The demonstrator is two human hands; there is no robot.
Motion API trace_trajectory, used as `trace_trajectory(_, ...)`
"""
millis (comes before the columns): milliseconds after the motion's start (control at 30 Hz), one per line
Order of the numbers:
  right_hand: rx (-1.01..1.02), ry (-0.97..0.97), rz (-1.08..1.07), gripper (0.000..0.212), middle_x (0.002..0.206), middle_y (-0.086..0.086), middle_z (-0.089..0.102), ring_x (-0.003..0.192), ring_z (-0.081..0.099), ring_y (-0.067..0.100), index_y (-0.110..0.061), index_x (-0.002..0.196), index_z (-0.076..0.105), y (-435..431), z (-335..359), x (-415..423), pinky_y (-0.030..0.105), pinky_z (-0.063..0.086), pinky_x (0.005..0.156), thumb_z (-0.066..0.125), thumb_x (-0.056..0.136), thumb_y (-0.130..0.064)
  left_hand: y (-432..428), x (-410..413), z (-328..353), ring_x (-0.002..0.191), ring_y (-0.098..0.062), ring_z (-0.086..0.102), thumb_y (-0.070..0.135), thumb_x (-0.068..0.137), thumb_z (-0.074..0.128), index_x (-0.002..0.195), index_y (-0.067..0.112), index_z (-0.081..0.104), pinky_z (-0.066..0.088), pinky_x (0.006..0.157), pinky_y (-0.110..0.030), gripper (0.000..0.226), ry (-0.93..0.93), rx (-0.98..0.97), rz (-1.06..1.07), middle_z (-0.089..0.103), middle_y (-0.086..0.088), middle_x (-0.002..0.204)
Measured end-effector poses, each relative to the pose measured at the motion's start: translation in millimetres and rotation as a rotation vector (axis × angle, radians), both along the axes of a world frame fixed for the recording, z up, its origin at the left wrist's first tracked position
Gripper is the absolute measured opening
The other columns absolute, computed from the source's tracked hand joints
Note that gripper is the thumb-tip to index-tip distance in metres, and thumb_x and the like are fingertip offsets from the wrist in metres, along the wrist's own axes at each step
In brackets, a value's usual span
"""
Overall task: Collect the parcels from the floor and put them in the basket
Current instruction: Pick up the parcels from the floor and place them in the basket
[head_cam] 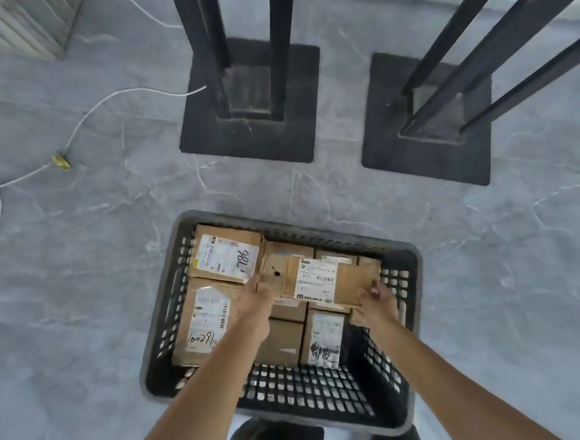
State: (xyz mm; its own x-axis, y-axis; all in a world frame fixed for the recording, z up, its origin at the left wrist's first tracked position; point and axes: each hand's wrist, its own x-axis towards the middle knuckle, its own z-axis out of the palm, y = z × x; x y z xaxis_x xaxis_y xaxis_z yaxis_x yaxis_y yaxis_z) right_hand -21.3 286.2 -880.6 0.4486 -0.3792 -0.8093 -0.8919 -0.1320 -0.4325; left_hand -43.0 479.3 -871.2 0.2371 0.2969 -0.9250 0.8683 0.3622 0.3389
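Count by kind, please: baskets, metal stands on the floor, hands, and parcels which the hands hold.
Black plastic mesh basket: 1
Black metal stands with square bases: 2
Bare hands: 2, left hand and right hand
Brown cardboard parcel with white label, gripped by both hands: 1
Total: 6

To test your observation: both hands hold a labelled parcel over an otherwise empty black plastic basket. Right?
Not quite: the head view shows the basket already holding several other cardboard parcels. The left hand and right hand do hold the labelled parcel over it.
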Motion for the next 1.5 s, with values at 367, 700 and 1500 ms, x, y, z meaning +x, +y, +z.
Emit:
trace_trajectory(367,0.032,0.006,0.127,0.056,0.128,0.010,0.057,0.097,0.062,0.024,-0.022,0.144,0.032,1.4,-76.8,31.0,0.038,0.054,0.088,0.056,0.093,-0.022,-30.7,18.8,-45.9,0.110,-0.019,0.052,-0.013,0.091,0.038,0.119,0.007,0.051,0.043,0.104,-0.036,0.037,-0.013,-0.277,0.587,0.050,-0.009,0.127)
trace_trajectory(700,0.217,0.159,0.052,0.079,0.137,0.015,0.046,0.124,0.050,0.033,-0.020,0.149,0.014,-1.4,-66.2,47.6,0.048,0.042,0.104,0.062,0.088,-0.008,-11.2,32.1,-50.4,0.135,-0.029,0.036,0.000,0.094,0.037,0.129,0.002,0.042,0.036,0.108,-0.045,0.035,0.067,-0.249,0.063,0.036,-0.017,0.146)
trace_trajectory(1500,0.187,-0.704,0.156,0.025,0.091,0.016,0.070,0.087,0.066,0.024,-0.007,0.104,0.064,-25.6,541.1,99.7,0.032,0.050,0.084,0.039,0.099,-0.005,-1.0,123.3,517.0,0.093,-0.014,0.058,0.017,0.097,0.043,0.114,0.014,0.058,0.046,0.072,-0.024,0.023,-0.520,0.172,-0.592,0.064,-0.002,0.103)
